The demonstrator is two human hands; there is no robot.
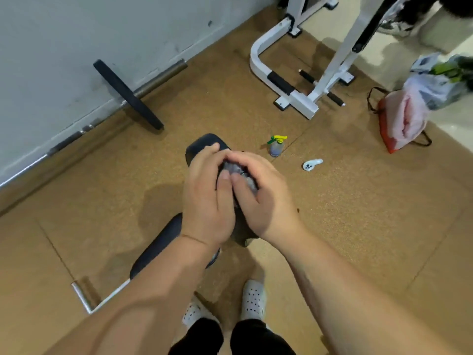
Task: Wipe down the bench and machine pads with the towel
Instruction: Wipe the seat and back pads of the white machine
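1. Your left hand [204, 201] and right hand [266, 198] both grip the bunched towel [236, 171], fingers curled round it, dead centre.
2. It looks soft and light; hold a thick wad.
3. The bench pad [202, 146] sits just beyond at 12 o'clock.

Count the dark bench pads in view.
2. One rounded pad lies just beyond the left hand; one long pad lies under the left forearm. More may be hidden.

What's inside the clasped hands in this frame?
A bunched grey towel shows between the left hand and right hand, which both grip it. They cover most of it, so its full size and fold cannot be seen.
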